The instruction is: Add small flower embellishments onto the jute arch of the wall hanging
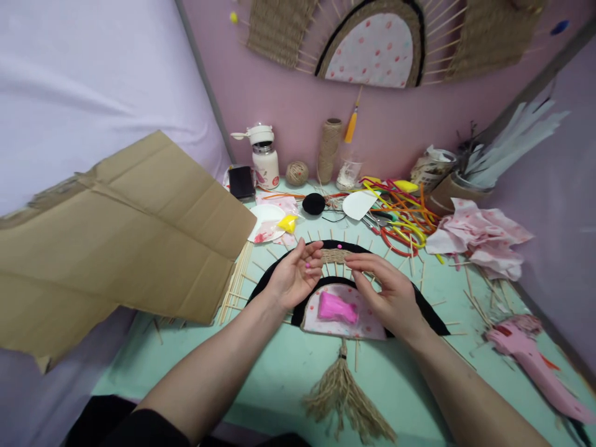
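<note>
A half-round craft piece lies on the mint table: black arch, wooden sticks fanning out, a patch of woven jute at its top, a jute tassel below. On its dotted centre rests a lump of pink clay. My left hand is cupped palm up beside the woven patch, with tiny pink bits on palm and fingertip. My right hand lies palm down over the arch, fingertips pinched near the sticks by the jute patch; whether it holds anything is hidden.
A large cardboard sheet covers the left. At the back stand a white flask, jute spools, a black pompom, coloured pipe cleaners. Crumpled dotted fabric and a pink glue gun lie right. Loose sticks are scattered around.
</note>
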Demonstrator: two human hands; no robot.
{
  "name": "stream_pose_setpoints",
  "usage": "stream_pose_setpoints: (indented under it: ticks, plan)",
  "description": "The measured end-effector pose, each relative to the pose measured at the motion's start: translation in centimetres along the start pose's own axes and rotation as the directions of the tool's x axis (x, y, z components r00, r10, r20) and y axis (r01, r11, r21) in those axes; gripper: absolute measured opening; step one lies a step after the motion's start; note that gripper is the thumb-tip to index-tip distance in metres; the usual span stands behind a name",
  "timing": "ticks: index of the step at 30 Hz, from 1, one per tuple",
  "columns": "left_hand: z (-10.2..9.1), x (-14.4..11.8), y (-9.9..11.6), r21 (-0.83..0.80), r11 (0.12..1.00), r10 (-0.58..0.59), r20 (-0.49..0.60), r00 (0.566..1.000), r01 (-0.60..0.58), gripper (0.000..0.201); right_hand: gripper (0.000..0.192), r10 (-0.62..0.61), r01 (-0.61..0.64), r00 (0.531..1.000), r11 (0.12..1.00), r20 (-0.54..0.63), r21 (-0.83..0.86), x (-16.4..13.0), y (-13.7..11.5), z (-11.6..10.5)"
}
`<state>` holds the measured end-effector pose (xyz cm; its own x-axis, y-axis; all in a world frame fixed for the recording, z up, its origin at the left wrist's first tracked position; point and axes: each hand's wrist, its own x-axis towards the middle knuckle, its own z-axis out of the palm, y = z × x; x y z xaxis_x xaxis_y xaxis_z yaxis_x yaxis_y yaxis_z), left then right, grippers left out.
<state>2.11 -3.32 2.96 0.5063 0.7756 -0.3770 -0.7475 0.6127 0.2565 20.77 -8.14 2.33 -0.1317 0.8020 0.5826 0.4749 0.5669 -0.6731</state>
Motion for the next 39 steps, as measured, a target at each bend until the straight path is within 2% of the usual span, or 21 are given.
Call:
stream_pose_setpoints:
  ticks: [3,7,11,15,19,22,24,27,31,35,39]
  plan:
    - [0.2,-0.2,0.0,-0.007,0.999,0.036,-0.001,0.999,-0.036,0.049,0.025,-0.073,0.073,0.997,0.996,0.001,-0.055,0.0,-0.3,-0.1]
    - [0.4,-0.6,-0.3,0.007,0.999,0.048,0.103,0.994,-0.049,0.057,0.047,-0.201,0.225,0.974,0.93,0.109,-0.29,-0.4,-0.5,0.4]
    - [0.6,-1.0,-1.3,0.052,0.998,0.019,0.172,0.985,-0.029,0.053,0.063,-0.191,0.275,0.955,0.854,0.225,-0.441,-1.2,-0.3,1.5]
    - [0.6,-1.2,-1.9,0.091,0.996,0.0,0.188,0.982,-0.017,0.05,0.064,-0.169,0.298,0.941,0.823,0.292,-0.484,-1.7,-0.5,2.1]
    - [0.4,-1.0,-1.4,0.092,0.995,0.01,0.191,0.982,-0.028,0.056,0.058,-0.206,0.364,0.903,0.834,0.377,-0.415,-1.7,-1.0,2.1]
    - [0.4,-1.1,-1.1,0.066,0.996,0.044,0.218,0.975,-0.06,0.062,0.051,-0.202,0.324,0.931,0.842,0.306,-0.431,-1.6,-0.9,2.1]
    - [0.5,-1.2,-1.2,0.073,0.997,0.016,0.223,0.975,-0.033,0.065,0.053,-0.177,0.283,0.948,0.847,0.263,-0.451,-1.6,-0.7,2.1]
    - [0.6,-1.3,-1.6,0.103,0.995,-0.022,0.188,0.982,0.003,0.063,0.056,-0.186,0.31,0.933,0.853,0.31,-0.421,-1.6,-0.6,2.2]
    - [0.7,-1.2,-1.7,0.073,0.995,0.05,0.167,0.985,-0.063,0.056,0.05,-0.181,0.287,0.946,0.853,0.268,-0.436,-1.6,-0.6,2.2]
    - [0.6,-1.1,-1.5,0.084,0.996,-0.008,0.148,0.989,-0.005,0.061,0.055,-0.204,0.332,0.924,0.847,0.325,-0.415,-1.6,-0.6,2.2]
    - [0.4,-1.0,-1.5,0.032,0.997,0.059,0.16,0.985,-0.065,0.057,0.051,-0.174,0.299,0.939,0.839,0.295,-0.455,-1.5,-0.6,2.2]
